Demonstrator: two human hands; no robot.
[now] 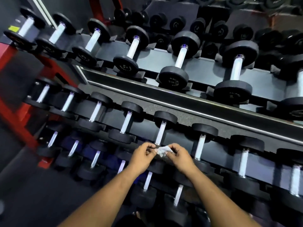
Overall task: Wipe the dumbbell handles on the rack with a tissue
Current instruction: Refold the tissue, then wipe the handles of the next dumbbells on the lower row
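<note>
Now both hands, left hand (142,154) and right hand (179,157), pinch the crumpled tissue (161,150) in curled fingers; probably best refolded flat before wrapping the nearest dumbbell handle (159,133).

- The hands (161,154) cover part of the tissue (161,151).
- The right edge cuts off the rack's (188,110) end dumbbells (293,110).
- The far dumbbells (242,31) are blurred.

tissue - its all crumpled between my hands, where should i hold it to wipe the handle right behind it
Bunch the tissue in the right hand, fingers behind the wad, leaving its loose white face toward the handle. Come from above and the near side: the handle slopes away between two black heads, so only its upper face is open.
</note>
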